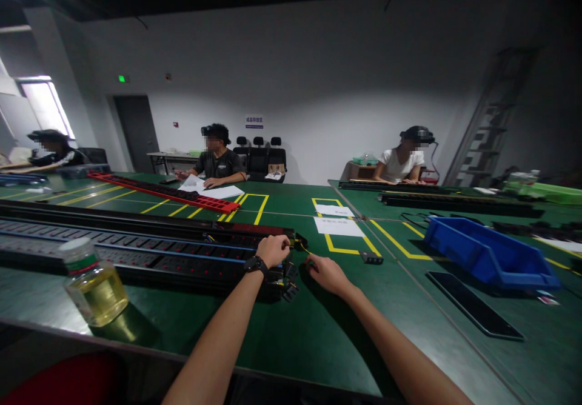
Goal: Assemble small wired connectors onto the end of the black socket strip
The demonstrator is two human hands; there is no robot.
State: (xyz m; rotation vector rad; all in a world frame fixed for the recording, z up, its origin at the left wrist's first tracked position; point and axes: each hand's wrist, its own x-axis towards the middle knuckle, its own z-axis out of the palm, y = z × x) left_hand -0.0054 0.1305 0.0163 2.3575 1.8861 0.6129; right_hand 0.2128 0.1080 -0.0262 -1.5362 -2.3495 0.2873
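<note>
Several long black strips [173,267] with red dots and blue lines lie side by side on the green table, reaching from the left edge to the middle. My left hand [271,251], a dark watch on its wrist, rests on their right end with fingers curled together; whatever is between the fingertips is hidden. Just right of that end, my right hand [328,273] is closed in a pinch on a thin yellow wire [306,250], which runs to a small black end piece [299,242]. More black end pieces [290,288] hang below my left hand.
A capped bottle of yellow liquid [97,293] stands at front left. To the right are a blue bin [486,256], a dark phone-like slab [473,305] and a small black block [371,257]. White labels [339,227] and a red rail [213,204] lie farther back. Several people sit beyond.
</note>
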